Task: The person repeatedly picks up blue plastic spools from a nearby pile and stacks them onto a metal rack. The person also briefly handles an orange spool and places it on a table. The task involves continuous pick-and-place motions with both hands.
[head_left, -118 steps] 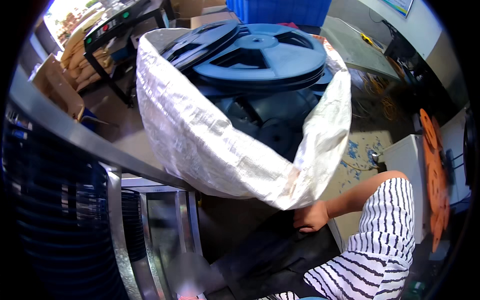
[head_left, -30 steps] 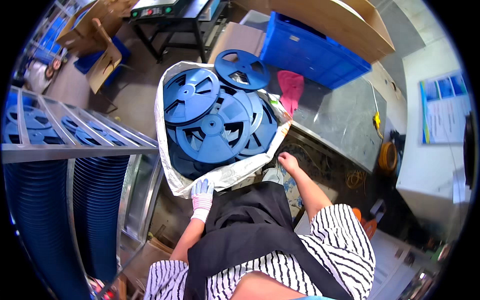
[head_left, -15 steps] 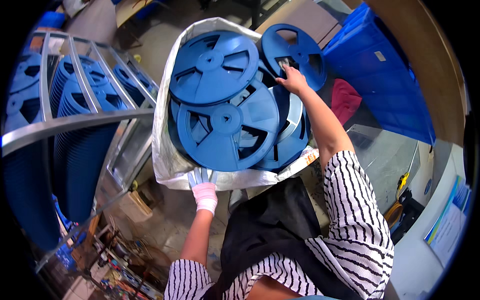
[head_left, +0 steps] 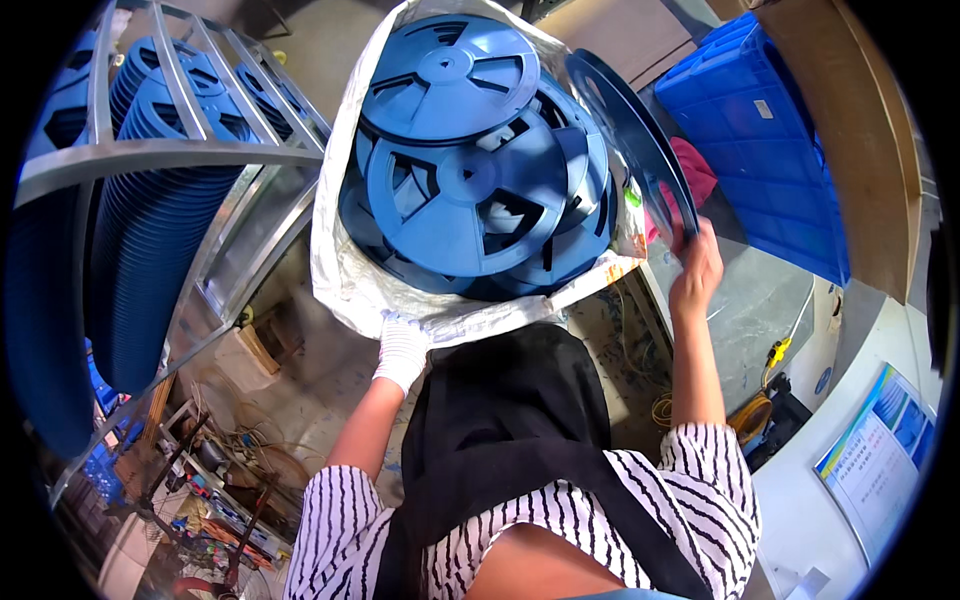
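Note:
A white woven sack (head_left: pixel 335 250) stands in front of me, its mouth wide and full of blue plastic reels (head_left: pixel 465 180) piled flat and at angles. My left hand (head_left: pixel 402 350), in a white striped glove, is closed on the near rim of the sack. On the right, my bare right hand (head_left: pixel 697 272) grips the lower edge of a single blue reel (head_left: pixel 640 135). That reel is tilted nearly edge-on, beside the right rim of the sack. Part of its lower edge is hidden by my fingers.
A metal rack (head_left: pixel 180 155) with long rows of blue reels stands close on the left. Blue crates (head_left: pixel 750 150) rise at the right, near a red cloth (head_left: pixel 693 170). Tools and cables clutter the floor at lower left. A printed sheet (head_left: pixel 880 470) lies at far right.
My right hand has pulled the reel from the sack's far right corner toward me and turned it up on edge. My left fingers have curled onto the rim. The whole view has shifted.

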Action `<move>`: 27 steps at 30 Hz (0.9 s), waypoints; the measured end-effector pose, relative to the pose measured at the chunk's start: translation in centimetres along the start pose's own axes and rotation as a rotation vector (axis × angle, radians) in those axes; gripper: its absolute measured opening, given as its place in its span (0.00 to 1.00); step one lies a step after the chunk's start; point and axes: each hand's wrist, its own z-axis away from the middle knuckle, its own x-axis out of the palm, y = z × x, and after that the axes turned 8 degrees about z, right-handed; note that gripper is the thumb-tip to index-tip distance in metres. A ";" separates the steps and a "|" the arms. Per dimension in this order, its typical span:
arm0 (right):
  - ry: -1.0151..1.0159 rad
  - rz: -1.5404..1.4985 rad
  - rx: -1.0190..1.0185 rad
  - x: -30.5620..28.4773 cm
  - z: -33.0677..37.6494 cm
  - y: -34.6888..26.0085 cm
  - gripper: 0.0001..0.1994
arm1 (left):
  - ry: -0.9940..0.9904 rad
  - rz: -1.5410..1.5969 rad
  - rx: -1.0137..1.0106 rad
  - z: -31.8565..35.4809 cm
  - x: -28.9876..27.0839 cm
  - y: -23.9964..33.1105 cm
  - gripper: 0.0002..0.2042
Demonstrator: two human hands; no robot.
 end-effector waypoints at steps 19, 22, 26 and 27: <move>-0.370 0.425 0.141 18.4 25.1 -9.4 0.38 | 0.188 0.095 0.158 6.0 0.8 -3.2 0.12; -0.372 0.438 0.239 16.2 27.2 -7.5 0.39 | 0.287 0.080 0.166 5.8 3.1 -3.7 0.12; -0.368 0.460 0.407 14.0 28.2 -4.5 0.39 | 0.702 0.225 0.180 7.7 4.7 -3.5 0.13; -0.376 0.450 0.448 13.5 28.3 -4.2 0.39 | 0.859 0.245 0.182 8.3 5.7 -3.5 0.19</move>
